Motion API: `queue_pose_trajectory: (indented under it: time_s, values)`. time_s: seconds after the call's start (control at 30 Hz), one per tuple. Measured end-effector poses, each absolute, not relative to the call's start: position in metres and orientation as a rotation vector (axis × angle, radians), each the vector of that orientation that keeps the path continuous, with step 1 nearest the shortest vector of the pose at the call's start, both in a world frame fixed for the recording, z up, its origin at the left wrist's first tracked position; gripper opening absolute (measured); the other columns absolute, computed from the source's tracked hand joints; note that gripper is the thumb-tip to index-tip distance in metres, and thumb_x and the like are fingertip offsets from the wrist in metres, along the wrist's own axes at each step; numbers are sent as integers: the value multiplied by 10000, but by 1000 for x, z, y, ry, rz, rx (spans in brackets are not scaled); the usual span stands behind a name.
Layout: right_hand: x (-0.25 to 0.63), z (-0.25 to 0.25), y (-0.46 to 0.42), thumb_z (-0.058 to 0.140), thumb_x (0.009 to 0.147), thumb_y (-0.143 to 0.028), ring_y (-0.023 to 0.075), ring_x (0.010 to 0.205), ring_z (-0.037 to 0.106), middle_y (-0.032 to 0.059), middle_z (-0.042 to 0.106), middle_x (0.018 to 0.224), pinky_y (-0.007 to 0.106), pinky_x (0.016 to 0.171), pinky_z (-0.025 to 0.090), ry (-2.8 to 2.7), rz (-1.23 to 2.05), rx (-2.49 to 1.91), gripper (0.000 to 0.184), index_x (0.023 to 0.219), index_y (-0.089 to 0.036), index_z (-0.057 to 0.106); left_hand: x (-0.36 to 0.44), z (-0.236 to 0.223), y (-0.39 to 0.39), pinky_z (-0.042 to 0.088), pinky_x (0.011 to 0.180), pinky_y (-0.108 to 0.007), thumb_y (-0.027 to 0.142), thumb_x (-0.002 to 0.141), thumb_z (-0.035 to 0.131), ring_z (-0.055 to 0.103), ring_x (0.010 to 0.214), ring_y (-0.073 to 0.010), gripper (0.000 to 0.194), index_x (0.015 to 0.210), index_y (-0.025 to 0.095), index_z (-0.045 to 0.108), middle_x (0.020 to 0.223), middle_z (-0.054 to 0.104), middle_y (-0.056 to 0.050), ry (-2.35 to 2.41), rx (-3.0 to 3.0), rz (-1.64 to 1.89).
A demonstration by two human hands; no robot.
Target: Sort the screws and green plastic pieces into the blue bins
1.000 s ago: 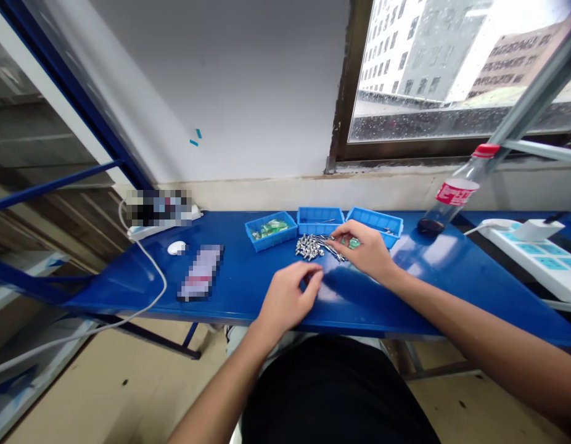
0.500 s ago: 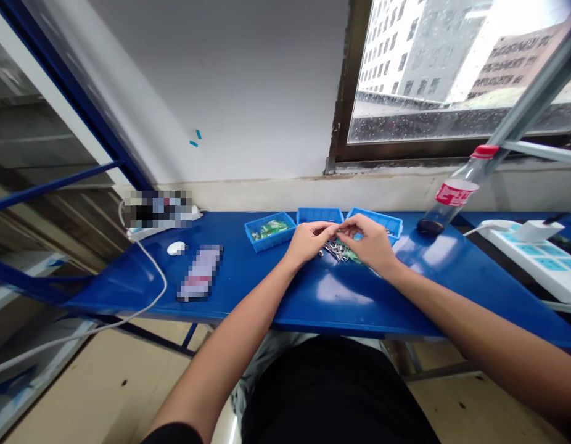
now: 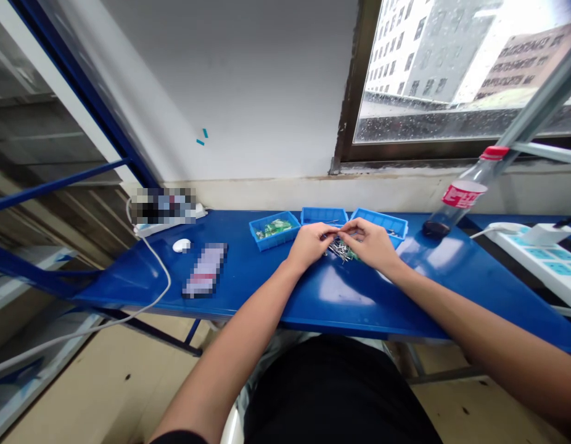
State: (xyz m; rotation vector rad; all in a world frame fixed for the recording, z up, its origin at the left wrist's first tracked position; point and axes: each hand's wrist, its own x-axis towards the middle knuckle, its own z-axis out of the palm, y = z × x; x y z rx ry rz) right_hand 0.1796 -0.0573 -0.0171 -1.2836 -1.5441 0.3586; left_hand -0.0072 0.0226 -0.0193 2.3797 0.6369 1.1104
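Fingers (image 3: 328, 229) meet tip to tip above a blue counter (image 3: 258, 277), a left hand (image 3: 309, 245) and a right hand (image 3: 371, 245) curled toward each other — whether they pinch a small part between them, one cannot tell. Slim metal pieces (image 3: 340, 250) lie heaped on the counter just below the fingertips, partly hidden by the hands. Behind stand three blue bins, the left bin (image 3: 280, 239) holding green pieces (image 3: 276, 227); a bottle (image 3: 464, 194) stands near the window (image 3: 452, 117).
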Motion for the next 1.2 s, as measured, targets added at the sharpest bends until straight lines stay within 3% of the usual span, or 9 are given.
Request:
queue_pose_trajectory:
  time_s: [0.2, 0.37, 0.5, 0.6, 0.7, 0.93, 1.07, 1.2]
  values:
    - [182, -22, -54, 788, 857, -449, 245, 810, 749, 83, 771, 893, 399, 754, 643, -1516, 409, -1314, 281, 966, -215, 678, -6, -19, 15, 613, 883, -296, 98, 916, 692, 792, 901, -184, 420, 1320, 212, 709, 1068, 831, -39, 676, 2295, 1091]
    - [181, -22, -53, 747, 868, -366, 234, 811, 734, 75, 754, 901, 394, 766, 632, -1584, 428, -1281, 216, 1007, -210, 695, -4, -18, 10, 606, 899, -304, 115, 923, 681, 787, 904, -185, 432, 1349, 188, 678, 1070, 831, -48, 687, 2249, 1143]
    - [180, -18, -54, 699, 847, -265, 219, 770, 696, 61, 725, 870, 385, 753, 606, -1595, 317, -1272, 166, 1002, -205, 716, -4, -14, 6, 596, 879, -305, 257, 990, 648, 782, 959, -218, 255, 1195, 166, 769, 1077, 830, -76, 738, 2236, 1176]
    - [179, -16, -56, 689, 838, -241, 213, 760, 688, 53, 720, 864, 367, 727, 590, -1581, 296, -1282, 124, 956, -210, 710, -5, -10, 3, 589, 892, -309, 375, 1040, 587, 785, 961, -231, 309, 1063, 178, 823, 1052, 837, -66, 724, 2237, 1092]
    - [179, -15, -57, 693, 848, -255, 214, 777, 699, 47, 728, 885, 357, 720, 579, -1613, 282, -1288, 108, 949, -219, 702, -7, -10, 2, 588, 910, -308, 412, 1045, 579, 790, 991, -240, 339, 1093, 196, 836, 1076, 839, -41, 675, 2208, 1018]
    - [177, -16, -57, 703, 840, -263, 230, 823, 725, 55, 746, 936, 357, 708, 588, -1620, 243, -1298, 142, 977, -226, 696, -3, -14, 5, 615, 974, -355, 353, 985, 681, 795, 1058, -263, 289, 1187, 192, 809, 1158, 823, -72, 669, 2059, 1025]
    - [177, -18, -56, 686, 865, -259, 247, 915, 750, 80, 767, 1043, 384, 781, 629, -1632, 297, -1260, 199, 1061, -228, 699, -4, -15, 5, 628, 991, -359, 195, 933, 711, 803, 1047, -239, 434, 1366, 181, 696, 1125, 830, -80, 659, 1965, 1067]
    - [177, -21, -55, 674, 927, -329, 267, 1016, 749, 92, 768, 1073, 423, 870, 645, -1612, 384, -1228, 189, 1085, -230, 707, -7, -14, 5, 622, 1009, -344, 76, 901, 684, 800, 1053, -217, 530, 1419, 182, 643, 1172, 820, -72, 677, 2003, 1110]
